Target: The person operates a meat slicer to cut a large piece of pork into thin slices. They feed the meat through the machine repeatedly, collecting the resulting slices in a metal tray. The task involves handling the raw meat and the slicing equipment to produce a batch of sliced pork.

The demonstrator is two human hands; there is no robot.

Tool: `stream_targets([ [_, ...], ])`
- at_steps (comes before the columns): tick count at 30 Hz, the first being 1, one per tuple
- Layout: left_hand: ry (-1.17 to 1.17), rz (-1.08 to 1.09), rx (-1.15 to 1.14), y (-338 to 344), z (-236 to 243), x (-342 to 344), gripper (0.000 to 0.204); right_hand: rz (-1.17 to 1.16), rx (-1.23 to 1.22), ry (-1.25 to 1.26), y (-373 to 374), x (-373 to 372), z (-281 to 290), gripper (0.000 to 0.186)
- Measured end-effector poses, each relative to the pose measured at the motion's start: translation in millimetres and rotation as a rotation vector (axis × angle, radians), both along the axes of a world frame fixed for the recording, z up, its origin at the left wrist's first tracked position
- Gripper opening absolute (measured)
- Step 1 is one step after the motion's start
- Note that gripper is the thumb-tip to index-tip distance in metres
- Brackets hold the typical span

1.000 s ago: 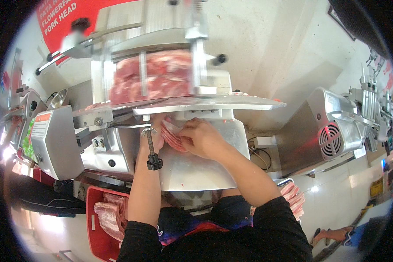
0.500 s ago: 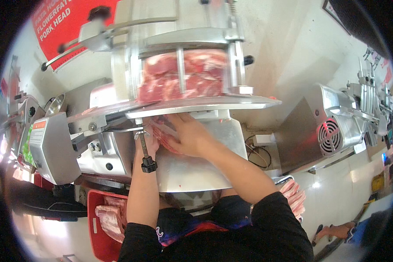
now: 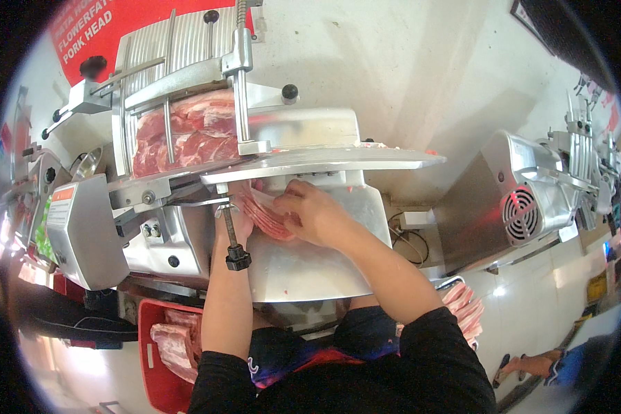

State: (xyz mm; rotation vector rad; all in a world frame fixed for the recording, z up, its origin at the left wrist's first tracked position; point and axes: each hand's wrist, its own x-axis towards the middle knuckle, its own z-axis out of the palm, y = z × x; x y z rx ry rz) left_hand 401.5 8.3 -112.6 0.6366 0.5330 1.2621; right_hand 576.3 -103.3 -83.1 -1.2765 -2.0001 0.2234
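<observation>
Meat slices (image 3: 268, 219), probably soft, slippery and best supported along both edges, are grasped by left hand (image 3: 241, 222) and right hand (image 3: 319, 212).

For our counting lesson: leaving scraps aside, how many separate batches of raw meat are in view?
4: a block on the slicer, slices between the left hand and right hand, pieces in the red crate, and strips at lower right. More may be hidden.

This looks like a butcher shop. A big metal meat slicer (image 3: 317, 164) holds a block of red meat (image 3: 203, 127), and another slicer (image 3: 531, 169) stands off to the right. Chunks of meat (image 3: 174, 350) lie in a red crate (image 3: 145, 345), and a red sign (image 3: 107, 41) hangs on the wall (image 3: 393, 69)
</observation>
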Motion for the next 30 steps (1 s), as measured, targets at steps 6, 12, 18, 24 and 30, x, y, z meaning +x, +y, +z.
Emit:
stream_targets([
  [6,0.23,0.127,0.119,-13,12,11,0.029,0.033,0.075,-0.102,2,6,-4,0.024],
  [12,0.044,0.089,-0.034,-1,-1,2,0.026,-0.038,-0.248,-0.095,-9,-2,14,0.04],
  [18,0.027,0.017,0.121,-16,19,9,0.029,-0.043,0.048,0.043,0,-13,14,0.068],
  [24,0.12,0.055,0.091,-15,17,8,0.026,-0.017,0.007,0.124,8,-19,12,0.063],
  [30,0.058,0.035,0.078,-11,15,5,0.032,-0.057,0.057,-0.065,11,-7,-10,0.043],
])
